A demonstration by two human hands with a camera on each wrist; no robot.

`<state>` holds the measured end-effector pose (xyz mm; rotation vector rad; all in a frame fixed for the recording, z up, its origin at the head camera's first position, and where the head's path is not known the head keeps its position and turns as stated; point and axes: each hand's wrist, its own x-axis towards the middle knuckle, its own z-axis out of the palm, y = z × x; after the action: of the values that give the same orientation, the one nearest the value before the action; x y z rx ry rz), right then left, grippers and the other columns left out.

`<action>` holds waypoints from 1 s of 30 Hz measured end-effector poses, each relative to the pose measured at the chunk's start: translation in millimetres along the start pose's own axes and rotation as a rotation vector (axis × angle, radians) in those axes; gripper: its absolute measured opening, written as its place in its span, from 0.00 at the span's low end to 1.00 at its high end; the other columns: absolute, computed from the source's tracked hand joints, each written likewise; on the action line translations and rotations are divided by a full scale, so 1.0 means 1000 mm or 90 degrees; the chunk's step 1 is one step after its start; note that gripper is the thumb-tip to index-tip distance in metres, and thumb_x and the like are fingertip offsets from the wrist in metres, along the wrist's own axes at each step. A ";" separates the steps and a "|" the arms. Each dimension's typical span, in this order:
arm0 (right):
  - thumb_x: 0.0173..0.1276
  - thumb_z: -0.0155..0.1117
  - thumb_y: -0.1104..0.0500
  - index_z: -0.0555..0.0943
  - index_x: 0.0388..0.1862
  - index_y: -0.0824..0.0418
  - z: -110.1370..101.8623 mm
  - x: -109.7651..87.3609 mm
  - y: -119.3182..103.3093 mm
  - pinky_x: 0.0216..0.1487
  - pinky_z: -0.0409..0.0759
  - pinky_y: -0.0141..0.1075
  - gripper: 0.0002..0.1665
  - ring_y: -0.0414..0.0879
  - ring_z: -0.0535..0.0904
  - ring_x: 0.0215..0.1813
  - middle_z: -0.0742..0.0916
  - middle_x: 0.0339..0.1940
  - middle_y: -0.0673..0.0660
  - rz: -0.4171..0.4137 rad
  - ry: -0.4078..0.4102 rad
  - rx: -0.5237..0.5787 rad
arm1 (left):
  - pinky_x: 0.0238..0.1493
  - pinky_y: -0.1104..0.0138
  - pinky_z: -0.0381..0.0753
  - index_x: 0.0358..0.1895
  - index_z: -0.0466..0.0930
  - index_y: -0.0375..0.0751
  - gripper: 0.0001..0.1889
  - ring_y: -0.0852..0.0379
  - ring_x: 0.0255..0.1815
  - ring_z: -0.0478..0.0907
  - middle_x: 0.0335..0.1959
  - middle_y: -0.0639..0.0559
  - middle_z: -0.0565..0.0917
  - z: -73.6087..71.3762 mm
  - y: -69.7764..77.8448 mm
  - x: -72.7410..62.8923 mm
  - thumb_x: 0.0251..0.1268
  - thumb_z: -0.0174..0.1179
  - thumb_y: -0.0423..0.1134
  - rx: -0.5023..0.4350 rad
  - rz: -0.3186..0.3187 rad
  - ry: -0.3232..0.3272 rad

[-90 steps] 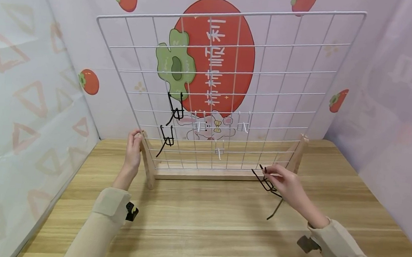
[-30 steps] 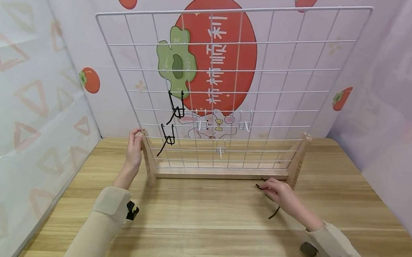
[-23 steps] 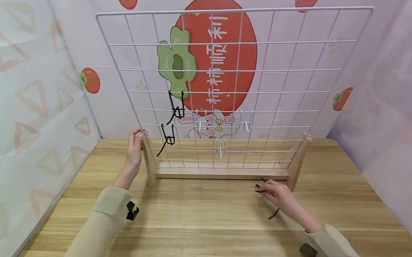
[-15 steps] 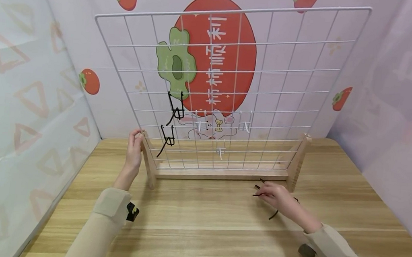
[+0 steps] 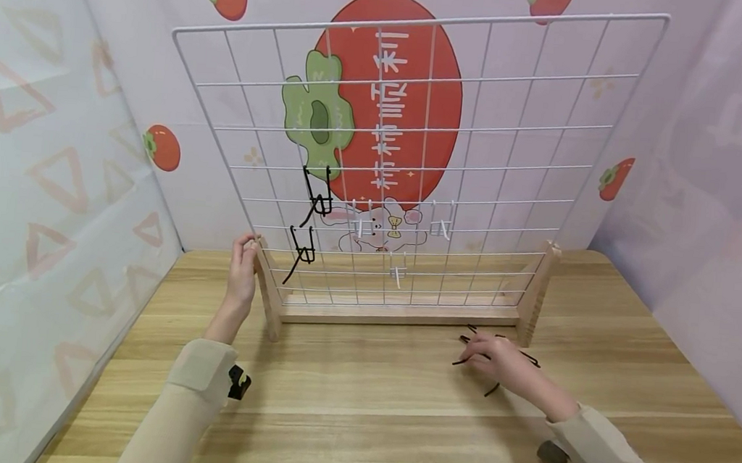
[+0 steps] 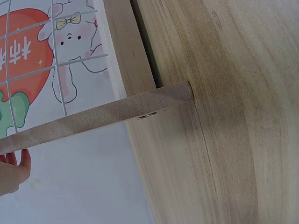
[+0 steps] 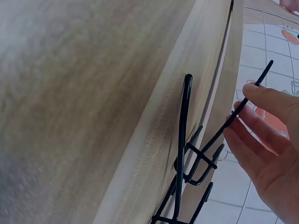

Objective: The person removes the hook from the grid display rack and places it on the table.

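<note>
My left hand (image 5: 241,276) grips the upper end of the left wooden leg (image 5: 266,292) of the stand. In the left wrist view its fingertips touch that leg's edge. Close above the table, my right hand (image 5: 498,361) is low in front of the stand's right end. It pinches the prong of a black wire hook (image 7: 201,158) between thumb and fingers. A second black hook (image 7: 183,140) is beside it, its long prong pointing up in the right wrist view. In the head view the hand hides most of both hooks.
A white wire grid (image 5: 426,127) stands upright in the wooden base (image 5: 397,313). Two black hooks (image 5: 318,202) hang at its left, and several small white hooks (image 5: 439,227) hang lower in the middle. Wood-grain table (image 5: 356,419) lies in front; a printed backdrop (image 5: 617,98) rises behind.
My right hand has come down from before the grid's lower right to near the table. The black hook in its fingers has turned, and more wire shows right of the hand. My left hand stays put.
</note>
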<state>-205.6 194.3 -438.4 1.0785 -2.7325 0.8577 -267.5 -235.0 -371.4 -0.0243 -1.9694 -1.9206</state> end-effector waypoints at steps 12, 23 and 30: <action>0.51 0.64 0.68 0.81 0.27 0.60 0.001 -0.002 -0.002 0.35 0.75 0.35 0.05 0.44 0.77 0.34 0.81 0.31 0.50 -0.006 -0.033 -0.029 | 0.46 0.68 0.59 0.49 0.59 0.48 0.09 0.63 0.47 0.61 0.51 0.56 0.63 0.001 0.001 -0.001 0.69 0.34 0.38 -0.003 0.001 0.002; 0.50 0.66 0.66 0.81 0.26 0.58 0.004 -0.006 -0.001 0.35 0.75 0.35 0.04 0.42 0.76 0.33 0.80 0.30 0.49 -0.021 -0.045 -0.048 | 0.47 0.68 0.59 0.51 0.58 0.46 0.11 0.62 0.48 0.61 0.51 0.57 0.63 0.000 0.000 -0.001 0.69 0.33 0.38 0.005 0.002 0.000; 0.48 0.67 0.67 0.81 0.25 0.60 0.005 -0.009 0.001 0.32 0.75 0.33 0.05 0.41 0.75 0.32 0.79 0.29 0.50 -0.054 -0.040 -0.038 | 0.46 0.68 0.59 0.50 0.59 0.46 0.10 0.63 0.46 0.61 0.49 0.57 0.63 0.001 0.001 -0.001 0.69 0.33 0.37 0.006 0.005 0.002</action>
<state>-198.8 197.2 -445.4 1.2203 -2.7205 0.7370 -266.2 -233.9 -371.2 -0.0251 -1.9727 -1.9059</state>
